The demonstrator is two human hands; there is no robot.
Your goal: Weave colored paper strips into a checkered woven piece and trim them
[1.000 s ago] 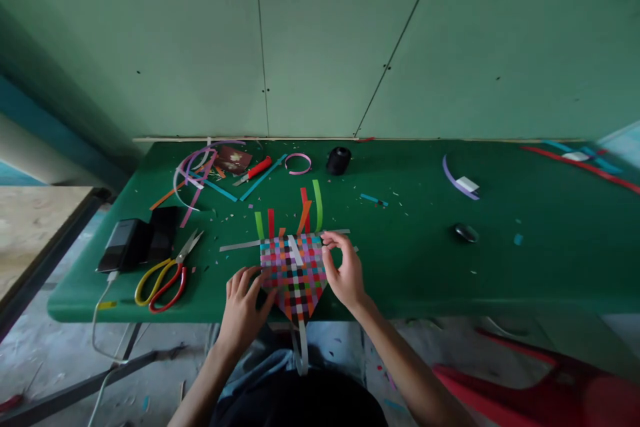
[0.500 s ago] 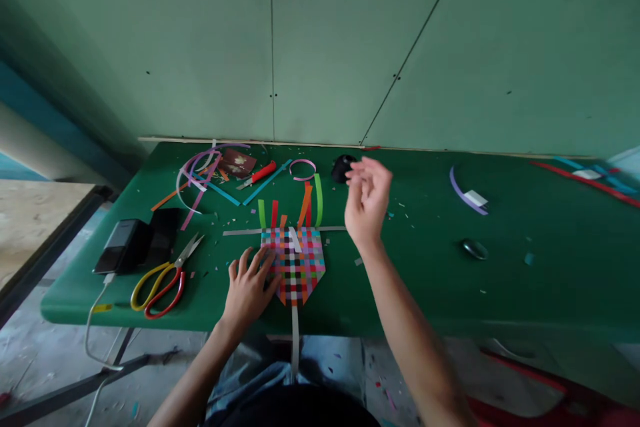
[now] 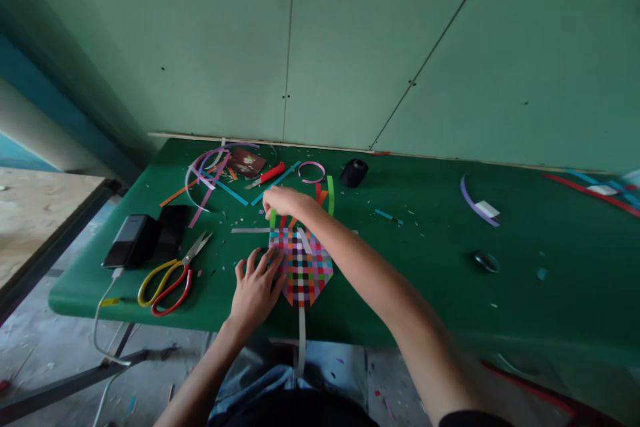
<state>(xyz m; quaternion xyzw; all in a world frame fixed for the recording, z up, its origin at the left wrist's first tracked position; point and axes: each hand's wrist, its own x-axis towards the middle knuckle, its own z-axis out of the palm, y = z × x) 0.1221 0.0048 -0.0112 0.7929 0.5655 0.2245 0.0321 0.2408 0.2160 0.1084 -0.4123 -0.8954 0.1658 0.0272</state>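
A woven piece of many-coloured strips (image 3: 301, 273) lies flat at the table's front edge, with loose strip ends at its top and a pale strip (image 3: 302, 333) hanging off the edge. My left hand (image 3: 257, 283) rests with spread fingers on its left side. Over the top left of the weave is my right hand (image 3: 283, 203), its fingers bent down at the green strip end (image 3: 273, 218); the fingertips are partly hidden, so I cannot tell whether they grip it. My right forearm crosses above the upper right of the weave.
Scissors (image 3: 175, 277) and a black device (image 3: 131, 240) with a white cable lie left on the green table (image 3: 425, 280). Behind are loose strips, a red cutter (image 3: 273, 174), a pink ring (image 3: 311, 172) and a black roll (image 3: 354, 173). Farther right lies a purple strip (image 3: 473, 203).
My right hand has moved left and down from beside the black roll to the weave's top left. A short blue strip now shows on the table at the right. My left hand stays on the weave.
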